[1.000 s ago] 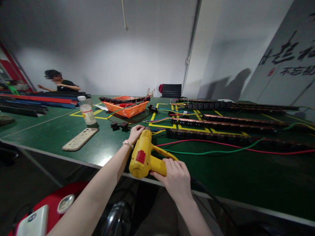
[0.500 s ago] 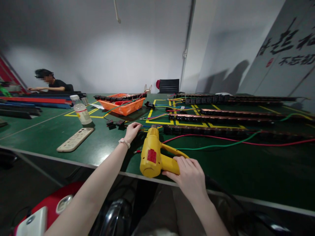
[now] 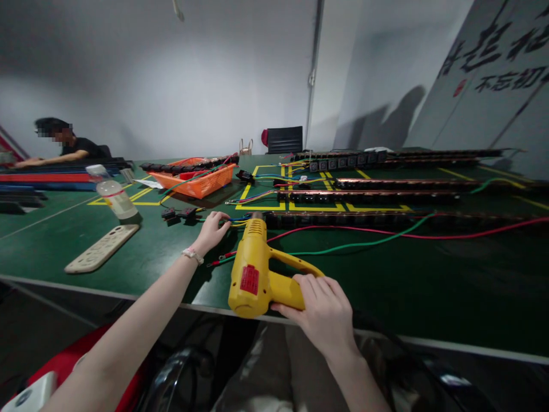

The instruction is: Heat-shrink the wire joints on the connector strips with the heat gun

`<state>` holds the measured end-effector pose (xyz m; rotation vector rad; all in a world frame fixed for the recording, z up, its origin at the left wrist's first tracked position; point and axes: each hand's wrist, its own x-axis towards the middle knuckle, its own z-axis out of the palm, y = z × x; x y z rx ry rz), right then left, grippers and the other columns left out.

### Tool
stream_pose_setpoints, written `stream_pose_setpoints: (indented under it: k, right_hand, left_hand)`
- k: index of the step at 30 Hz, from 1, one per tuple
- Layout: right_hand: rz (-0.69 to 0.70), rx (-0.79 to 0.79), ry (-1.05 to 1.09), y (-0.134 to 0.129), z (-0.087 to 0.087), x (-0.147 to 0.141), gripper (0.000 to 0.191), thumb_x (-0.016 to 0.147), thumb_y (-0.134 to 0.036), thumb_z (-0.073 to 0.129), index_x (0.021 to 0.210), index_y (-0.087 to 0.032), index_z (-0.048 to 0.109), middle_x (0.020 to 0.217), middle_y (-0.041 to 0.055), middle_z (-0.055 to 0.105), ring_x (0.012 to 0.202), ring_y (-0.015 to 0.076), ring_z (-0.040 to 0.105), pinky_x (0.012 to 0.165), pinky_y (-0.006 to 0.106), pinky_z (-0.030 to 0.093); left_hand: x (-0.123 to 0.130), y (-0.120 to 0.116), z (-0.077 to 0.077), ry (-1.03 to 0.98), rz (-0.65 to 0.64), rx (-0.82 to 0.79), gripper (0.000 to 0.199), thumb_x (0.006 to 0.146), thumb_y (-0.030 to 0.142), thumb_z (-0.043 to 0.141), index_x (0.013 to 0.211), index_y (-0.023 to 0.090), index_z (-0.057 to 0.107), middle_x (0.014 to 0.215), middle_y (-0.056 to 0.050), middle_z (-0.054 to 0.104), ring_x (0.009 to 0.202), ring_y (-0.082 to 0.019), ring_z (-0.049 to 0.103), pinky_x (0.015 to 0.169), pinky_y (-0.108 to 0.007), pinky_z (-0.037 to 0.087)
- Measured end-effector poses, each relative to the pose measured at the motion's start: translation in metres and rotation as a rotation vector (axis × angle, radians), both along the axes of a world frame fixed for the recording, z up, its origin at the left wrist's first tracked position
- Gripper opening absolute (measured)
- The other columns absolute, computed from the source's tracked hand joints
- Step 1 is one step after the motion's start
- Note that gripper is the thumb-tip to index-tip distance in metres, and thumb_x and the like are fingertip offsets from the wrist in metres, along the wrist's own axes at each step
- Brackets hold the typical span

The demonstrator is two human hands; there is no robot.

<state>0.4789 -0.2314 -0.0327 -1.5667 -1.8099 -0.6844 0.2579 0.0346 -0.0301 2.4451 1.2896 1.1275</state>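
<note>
My right hand (image 3: 323, 306) is wrapped around the handle of a yellow heat gun (image 3: 251, 266) with a red label. Its nozzle points away from me, over the left end of the nearest long black strip (image 3: 351, 220). Left of the nozzle, my left hand (image 3: 212, 230) has its fingers closed on thin blue and yellow wires (image 3: 238, 222) that run from that strip's end. The exact grip is partly hidden by the fingers. Below the wires lie red and green leads with ring terminals (image 3: 221, 258). Small black connector parts (image 3: 179, 215) sit just beyond my left hand.
An orange basket (image 3: 201, 186) holding another strip stands further back. At left are a bottle (image 3: 114, 194) and a phone in a pale case (image 3: 102, 249). More black strips (image 3: 369, 196) lie behind, and long red and green wires (image 3: 364, 244) cross the table. A person (image 3: 71, 143) sits far left.
The view has shifted, so the table things appear further left. Relative to the strip, the heat gun has moved right, its nozzle now at the strip's end. My left hand still holds the wires.
</note>
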Motion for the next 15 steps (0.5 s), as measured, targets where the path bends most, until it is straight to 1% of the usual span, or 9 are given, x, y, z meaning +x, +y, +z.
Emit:
stream_pose_setpoints:
  k: [2, 4, 5, 7, 8, 9, 11, 13, 15]
  right_hand:
    - [0.072, 0.004, 0.015, -0.004, 0.001, 0.005, 0.058, 0.081, -0.068, 0.043, 0.09, -0.013, 0.06, 0.075, 0.0047, 0.062, 0.073, 0.016, 0.055, 0.08, 0.031, 0.036]
    - [0.155, 0.006, 0.019, -0.009, 0.001, 0.012, 0.061, 0.081, -0.069, 0.038, 0.09, -0.013, 0.061, 0.076, 0.0048, 0.063, 0.074, 0.0155, 0.055, 0.081, 0.031, 0.037]
    - [0.189, 0.006, 0.02, -0.012, 0.001, 0.016, 0.061, 0.081, -0.069, 0.036, 0.089, -0.014, 0.061, 0.076, 0.0048, 0.063, 0.074, 0.0152, 0.055, 0.082, 0.031, 0.037]
    - [0.229, 0.001, 0.015, -0.019, 0.001, 0.023, 0.062, 0.081, -0.07, 0.035, 0.09, -0.014, 0.061, 0.077, 0.0046, 0.064, 0.074, 0.0151, 0.056, 0.085, 0.031, 0.038]
    - [0.234, 0.004, 0.007, -0.022, 0.0, 0.027, 0.062, 0.082, -0.069, 0.036, 0.09, -0.014, 0.062, 0.078, 0.0046, 0.065, 0.074, 0.0152, 0.057, 0.087, 0.032, 0.038]
    - [0.234, 0.012, -0.007, -0.025, 0.0, 0.031, 0.061, 0.083, -0.068, 0.035, 0.091, -0.015, 0.062, 0.079, 0.0048, 0.066, 0.075, 0.0154, 0.058, 0.088, 0.032, 0.038]
    - [0.229, 0.033, -0.034, -0.03, -0.001, 0.039, 0.058, 0.086, -0.064, 0.034, 0.092, -0.015, 0.062, 0.081, 0.0052, 0.067, 0.077, 0.0157, 0.059, 0.089, 0.032, 0.038]
    - [0.229, 0.054, -0.045, -0.032, -0.002, 0.045, 0.056, 0.089, -0.062, 0.032, 0.092, -0.015, 0.062, 0.081, 0.0054, 0.068, 0.077, 0.0159, 0.061, 0.089, 0.032, 0.039]
    - [0.238, 0.071, -0.044, -0.031, -0.002, 0.048, 0.055, 0.092, -0.058, 0.029, 0.091, -0.015, 0.062, 0.08, 0.0052, 0.069, 0.075, 0.0155, 0.062, 0.087, 0.032, 0.04]
  left_hand:
    - [0.002, -0.003, 0.0, 0.068, 0.027, -0.02, 0.033, 0.081, 0.041, 0.046, 0.095, 0.015, 0.062, 0.1, -0.012, 0.057, 0.098, -0.025, 0.054, 0.091, -0.039, 0.042]
    - [0.005, -0.007, 0.002, 0.135, 0.019, -0.061, 0.04, 0.082, 0.044, 0.043, 0.104, 0.016, 0.06, 0.109, -0.013, 0.057, 0.107, -0.028, 0.051, 0.097, -0.045, 0.037]
    - [0.007, -0.009, 0.002, 0.172, -0.013, -0.081, 0.042, 0.083, 0.044, 0.042, 0.112, 0.018, 0.058, 0.116, -0.012, 0.056, 0.113, -0.029, 0.048, 0.102, -0.048, 0.031]
    - [0.011, -0.016, 0.004, 0.241, -0.116, -0.099, 0.049, 0.082, 0.043, 0.044, 0.127, 0.023, 0.048, 0.129, -0.01, 0.051, 0.125, -0.029, 0.04, 0.11, -0.053, 0.013]
    - [0.015, -0.021, 0.004, 0.273, -0.176, -0.1, 0.055, 0.081, 0.043, 0.046, 0.133, 0.025, 0.043, 0.135, -0.008, 0.048, 0.13, -0.029, 0.036, 0.112, -0.054, 0.003]
    - [0.019, -0.026, 0.005, 0.298, -0.233, -0.095, 0.061, 0.08, 0.043, 0.049, 0.137, 0.027, 0.038, 0.139, -0.008, 0.044, 0.133, -0.028, 0.033, 0.112, -0.053, -0.003]
    - [0.029, -0.036, 0.005, 0.352, -0.345, -0.087, 0.069, 0.08, 0.045, 0.052, 0.143, 0.029, 0.029, 0.147, -0.007, 0.035, 0.136, -0.028, 0.029, 0.113, -0.049, -0.006]
    - [0.041, -0.046, 0.005, 0.416, -0.438, -0.065, 0.07, 0.081, 0.046, 0.051, 0.144, 0.03, 0.027, 0.149, -0.006, 0.03, 0.138, -0.027, 0.026, 0.114, -0.046, -0.004]
    - [0.053, -0.052, 0.005, 0.458, -0.451, -0.012, 0.068, 0.081, 0.048, 0.051, 0.143, 0.029, 0.03, 0.149, -0.007, 0.03, 0.139, -0.027, 0.024, 0.115, -0.046, -0.001]
